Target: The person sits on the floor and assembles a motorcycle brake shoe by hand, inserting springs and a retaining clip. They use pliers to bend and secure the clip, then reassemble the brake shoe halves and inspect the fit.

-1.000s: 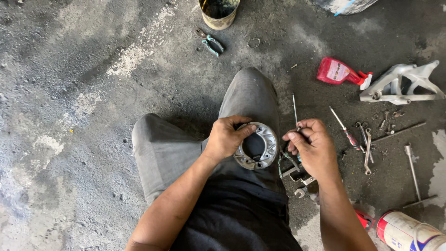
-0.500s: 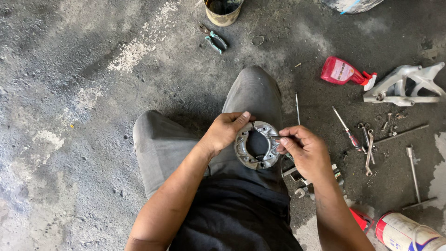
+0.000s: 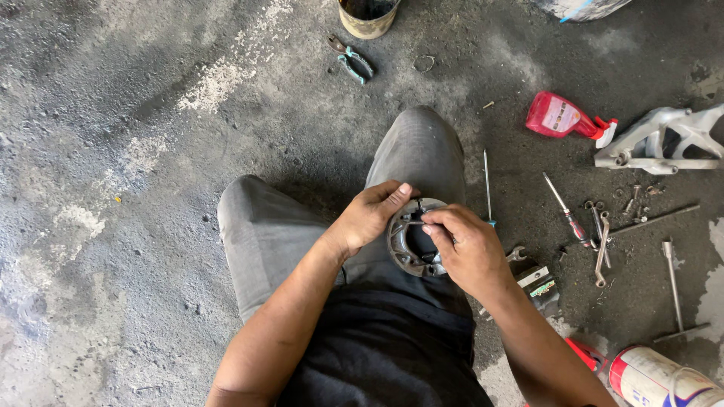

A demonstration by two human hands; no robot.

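I sit on a concrete floor with my knees up in grey trousers. My left hand grips the left rim of a round metal ring-shaped part, tilted on my lap. My right hand covers the ring's right side and pinches a small thin metal piece against its upper inner edge. Much of the ring's right half is hidden under my right hand.
Pliers and a tin can lie ahead. To the right are a red spray bottle, a silver cast bracket, a thin rod, a screwdriver, spanners, a T-handle tool and a white-and-red can.
The ring has tilted up on my lap. My right hand has moved left onto it, bringing the small metal piece to its inner edge. My left hand has kept its hold.
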